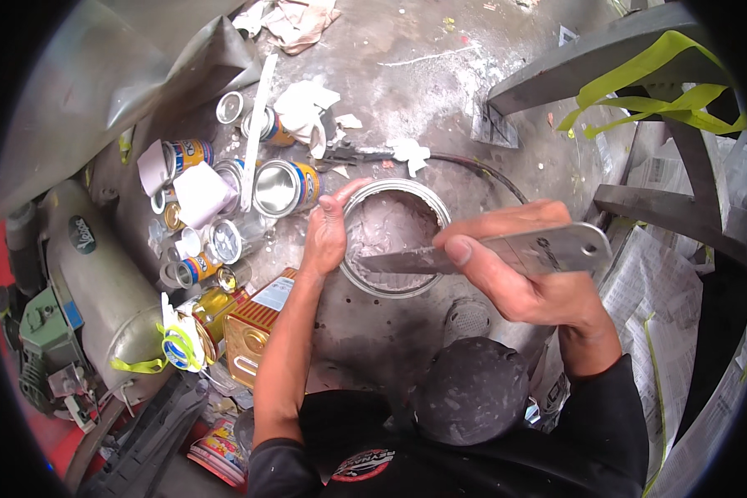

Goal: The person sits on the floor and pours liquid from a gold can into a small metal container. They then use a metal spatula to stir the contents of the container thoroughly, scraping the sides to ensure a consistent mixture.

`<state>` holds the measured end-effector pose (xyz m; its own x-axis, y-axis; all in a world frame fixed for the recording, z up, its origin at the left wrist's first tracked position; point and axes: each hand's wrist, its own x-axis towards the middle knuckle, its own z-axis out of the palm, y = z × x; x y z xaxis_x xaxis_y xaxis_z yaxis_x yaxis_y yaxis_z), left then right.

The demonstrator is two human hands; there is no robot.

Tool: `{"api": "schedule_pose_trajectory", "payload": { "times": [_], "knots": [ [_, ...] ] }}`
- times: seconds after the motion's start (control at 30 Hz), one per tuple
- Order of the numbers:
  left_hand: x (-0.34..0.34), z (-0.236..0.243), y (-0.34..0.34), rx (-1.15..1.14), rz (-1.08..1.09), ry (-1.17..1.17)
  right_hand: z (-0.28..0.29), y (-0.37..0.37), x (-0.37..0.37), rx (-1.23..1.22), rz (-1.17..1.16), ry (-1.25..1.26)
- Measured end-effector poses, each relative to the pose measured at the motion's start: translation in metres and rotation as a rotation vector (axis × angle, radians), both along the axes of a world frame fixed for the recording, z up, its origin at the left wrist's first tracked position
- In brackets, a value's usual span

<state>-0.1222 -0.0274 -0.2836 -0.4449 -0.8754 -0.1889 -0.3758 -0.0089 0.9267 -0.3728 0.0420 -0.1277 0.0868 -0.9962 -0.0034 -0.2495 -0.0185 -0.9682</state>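
A large round metal can stands in the middle, with pinkish-grey putty inside and smeared on its walls. My left hand grips the can's left side, its fingers along the outer wall. In my right hand is a putty knife, its metal handle pinched between thumb and fingers over the can's right rim. The blade points left across the opening, over the putty. Whether its tip touches the putty I cannot tell. Left of my left hand lies an open metal tin with a blue and yellow label.
Several tins, cups and a white strip crowd the floor at left. A gold rectangular can is beside my left forearm. Beyond lies a grey tank. A dark hose runs behind the can. Metal frame legs and newspaper are at right.
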Motion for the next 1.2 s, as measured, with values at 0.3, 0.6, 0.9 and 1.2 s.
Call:
{"api": "schedule_pose_trajectory", "payload": {
  "times": [0.3,0.6,0.9,1.2],
  "knots": [
    [0.002,0.002,0.005,-0.005,0.025,0.014,-0.043,-0.010,0.037,0.036,0.132,0.087],
    [-0.002,0.004,-0.004,0.002,-0.006,-0.043,-0.061,0.007,0.025,0.077,-0.030,0.038],
    [-0.012,0.009,-0.003,0.040,-0.125,-0.053,-0.029,0.005,0.022,-0.036,0.133,0.007],
    [-0.005,0.007,0.002,-0.210,0.042,-0.161,-0.095,0.029,0.052,-0.053,0.177,0.287]
  ]
}}
